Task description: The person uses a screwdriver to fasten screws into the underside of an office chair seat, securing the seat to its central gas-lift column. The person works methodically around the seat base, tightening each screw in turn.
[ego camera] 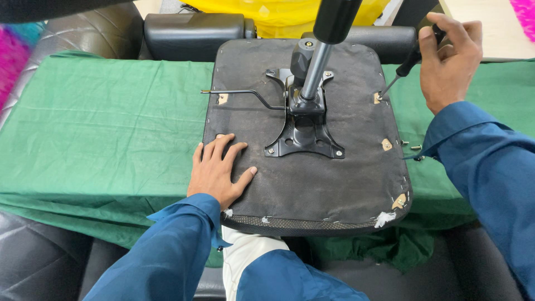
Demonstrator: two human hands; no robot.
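A: What lies on the green cloth (111,111)?

B: An upturned office chair seat with a dark fabric underside (334,184), resting across the cloth-covered surface. A black metal mounting plate (304,136) is fixed at its centre, a grey gas-lift column (315,69) rises from it, and a thin bent metal lever (239,93) juts to one side.

A: And the hands?

B: The left hand (217,170) presses flat on the seat's near left corner, fingers spread apart. The right hand (448,58) has its fingers closed around a black-handled screwdriver (404,69), its tip set at a fastening point near the seat's right edge.

A: Anything loose?

B: Small screws (413,146) lie on the cloth just beside the seat's right edge, near the blue sleeve (485,161).
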